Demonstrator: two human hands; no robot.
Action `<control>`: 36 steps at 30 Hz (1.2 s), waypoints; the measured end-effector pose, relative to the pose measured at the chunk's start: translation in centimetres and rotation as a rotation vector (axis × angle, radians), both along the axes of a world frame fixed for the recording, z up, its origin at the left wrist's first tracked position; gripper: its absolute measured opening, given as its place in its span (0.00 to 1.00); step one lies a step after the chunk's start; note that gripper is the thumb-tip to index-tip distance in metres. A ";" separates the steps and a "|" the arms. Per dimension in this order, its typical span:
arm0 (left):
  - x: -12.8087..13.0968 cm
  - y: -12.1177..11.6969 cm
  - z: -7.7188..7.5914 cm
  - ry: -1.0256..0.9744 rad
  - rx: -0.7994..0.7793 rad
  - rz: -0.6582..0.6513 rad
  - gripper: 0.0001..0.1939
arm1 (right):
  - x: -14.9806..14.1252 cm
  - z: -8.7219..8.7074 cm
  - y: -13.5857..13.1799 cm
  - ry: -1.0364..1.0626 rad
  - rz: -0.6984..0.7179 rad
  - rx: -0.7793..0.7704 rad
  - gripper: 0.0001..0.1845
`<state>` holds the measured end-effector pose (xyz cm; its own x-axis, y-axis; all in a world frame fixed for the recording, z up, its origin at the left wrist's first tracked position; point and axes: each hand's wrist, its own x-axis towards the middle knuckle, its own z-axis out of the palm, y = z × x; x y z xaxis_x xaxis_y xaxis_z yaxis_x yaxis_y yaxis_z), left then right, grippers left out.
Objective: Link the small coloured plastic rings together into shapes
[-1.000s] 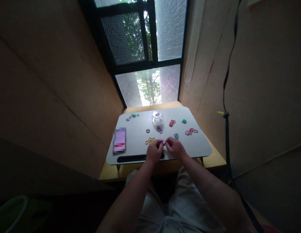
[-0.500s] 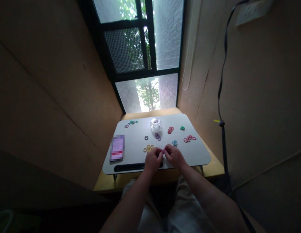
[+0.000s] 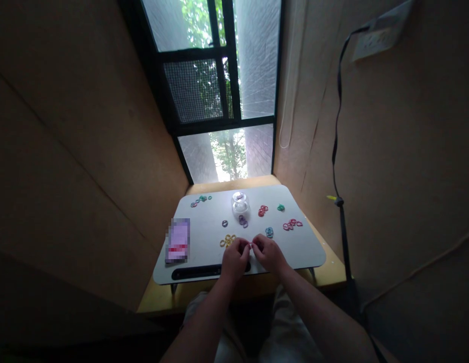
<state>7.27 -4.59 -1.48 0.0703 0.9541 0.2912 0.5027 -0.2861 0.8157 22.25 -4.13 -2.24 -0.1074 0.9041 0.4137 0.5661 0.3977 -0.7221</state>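
My left hand (image 3: 234, 258) and my right hand (image 3: 268, 253) meet over the near middle of a small white lap table (image 3: 302, 247). Both are closed in a pinch on one tiny pink ring (image 3: 251, 245) held between the fingertips. Just beyond my left hand lies a cluster of yellow rings (image 3: 227, 240). A little blue cluster (image 3: 269, 232) sits right past my right hand. Farther back stands a small clear round jar (image 3: 240, 202) with purple rings (image 3: 242, 220) at its foot.
Red rings (image 3: 262, 210), a green ring (image 3: 281, 207) and pink rings (image 3: 292, 224) lie at the right, teal and purple ones (image 3: 199, 200) at the far left. A phone (image 3: 178, 240) rests at the table's left. Wooden walls close in; a black cable (image 3: 338, 161) hangs at right.
The view has tilted up, so the table and hands sit lower in the picture. My hands keep the same pinch on the pink ring over the same spot.
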 end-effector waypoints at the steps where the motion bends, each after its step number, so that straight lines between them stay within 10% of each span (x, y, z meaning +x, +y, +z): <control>1: 0.0 0.0 -0.1 -0.004 0.001 0.008 0.09 | 0.0 0.0 0.0 -0.004 0.006 0.001 0.06; 36: -0.3 0.4 -0.4 -0.068 -0.037 -0.028 0.13 | 0.1 0.0 0.0 -0.048 -0.017 -0.004 0.08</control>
<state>7.02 -4.23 -1.85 0.0782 0.9621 0.2613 0.4382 -0.2686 0.8578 22.36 -4.17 -2.28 -0.1116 0.9074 0.4051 0.6066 0.3851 -0.6955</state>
